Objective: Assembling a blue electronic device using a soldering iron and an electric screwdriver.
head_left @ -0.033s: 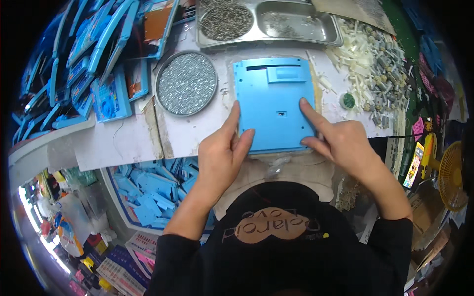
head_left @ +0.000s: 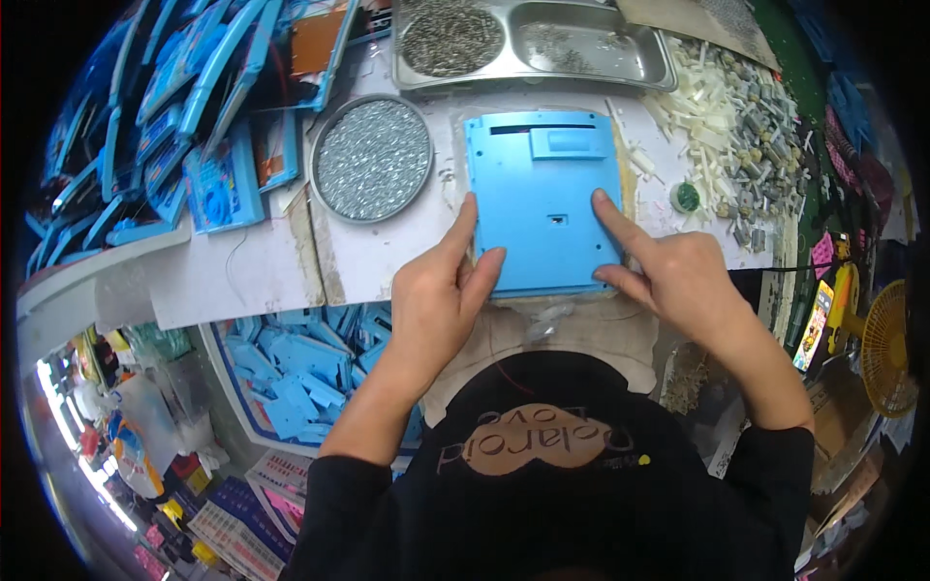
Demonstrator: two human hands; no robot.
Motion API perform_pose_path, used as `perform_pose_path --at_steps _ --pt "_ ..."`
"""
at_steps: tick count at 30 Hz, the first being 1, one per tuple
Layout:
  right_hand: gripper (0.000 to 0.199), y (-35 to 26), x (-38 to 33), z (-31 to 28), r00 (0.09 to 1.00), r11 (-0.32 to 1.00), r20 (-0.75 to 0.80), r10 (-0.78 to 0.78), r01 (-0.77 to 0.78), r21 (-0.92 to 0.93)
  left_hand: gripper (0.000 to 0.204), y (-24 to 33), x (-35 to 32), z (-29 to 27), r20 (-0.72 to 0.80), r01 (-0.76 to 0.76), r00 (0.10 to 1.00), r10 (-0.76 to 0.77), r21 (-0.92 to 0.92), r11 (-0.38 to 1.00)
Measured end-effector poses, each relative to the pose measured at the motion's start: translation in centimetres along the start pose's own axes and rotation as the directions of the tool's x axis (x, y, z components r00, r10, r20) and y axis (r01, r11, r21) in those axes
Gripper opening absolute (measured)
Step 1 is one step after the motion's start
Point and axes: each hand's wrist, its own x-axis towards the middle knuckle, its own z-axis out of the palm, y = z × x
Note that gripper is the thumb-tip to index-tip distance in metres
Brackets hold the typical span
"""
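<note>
A flat blue plastic casing (head_left: 538,194) lies on the table in front of me, with a long slot and a raised rectangular block near its far edge and a small square opening lower down. My left hand (head_left: 436,290) grips its left edge, index finger along the side and thumb at the near left corner. At the right edge, my right hand (head_left: 678,276) holds it with the index fingertip on the top face and the thumb near the lower corner. The other fingers of both hands are curled under and partly hidden.
Left of the casing stands a round dish of small silvery metal pieces (head_left: 373,160). Beyond sits a divided steel tray (head_left: 528,82). Blue casings (head_left: 223,184) are stacked at far left; a bin (head_left: 228,373) below holds blue parts. White and grey pieces (head_left: 741,145) are heaped at right.
The whole picture has shifted very slightly to the right. Both hands keep the same hold on the casing, which has not visibly moved on the table.
</note>
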Motion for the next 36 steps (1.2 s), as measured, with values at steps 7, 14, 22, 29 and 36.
perform_pose_path --at_steps 7,14,22,29,36 --pt "0.059 -0.4 2.1 -2.3 0.987 0.948 0.053 -0.151 0.160 -0.275 0.024 -3.7 3.5 -6.2 -0.056 -0.067 0.996 0.069 0.038 0.997" --pt "0.016 -4.2 15.2 -3.2 0.823 0.844 -0.206 -0.529 0.535 -0.034 0.010 -7.4 5.4 -7.3 -0.205 -0.041 0.963 0.173 0.525 0.850" --pt "0.013 -7.0 24.7 3.6 0.800 0.763 -0.028 -0.599 0.560 -0.322 0.006 -9.2 5.5 -7.4 -0.329 -0.037 0.929 0.167 0.368 0.929" --pt "0.013 -4.7 24.2 1.5 0.793 0.831 -0.250 -0.555 0.538 -0.139 0.007 -8.2 6.9 -7.6 -0.377 -0.055 0.910 0.170 0.296 0.953" --pt "0.012 2.8 14.7 -5.3 0.956 0.939 -0.208 -0.208 0.255 0.231 0.011 -9.3 6.8 -7.7 -0.364 0.004 0.926 0.102 0.278 0.961"
